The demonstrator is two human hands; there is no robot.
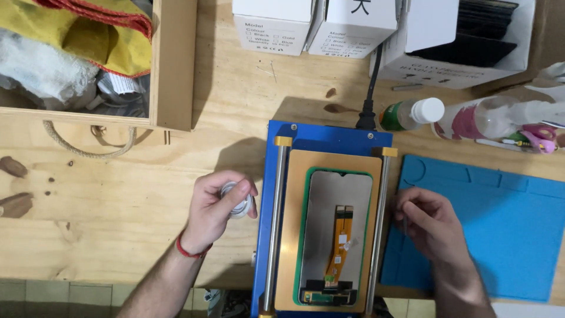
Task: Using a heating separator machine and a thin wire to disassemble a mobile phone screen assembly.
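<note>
My left hand (219, 211) grips a small white spool (238, 203), held just left of a blue machine (329, 136) with two steel rails. A phone screen assembly (335, 235) lies back side up on the machine's tan plate, showing an orange flex cable. My right hand (428, 222) rests at the machine's right rail, over the edge of a blue work mat (506, 229), fingers curled, pinching something thin that I cannot make out.
A wooden crate (173, 65) with cloths sits top left. White boxes (315, 23) line the back edge. Plastic bottles (412, 113) and a spray bottle (494, 118) lie behind the mat. A black power cord (368, 100) plugs into the machine's back.
</note>
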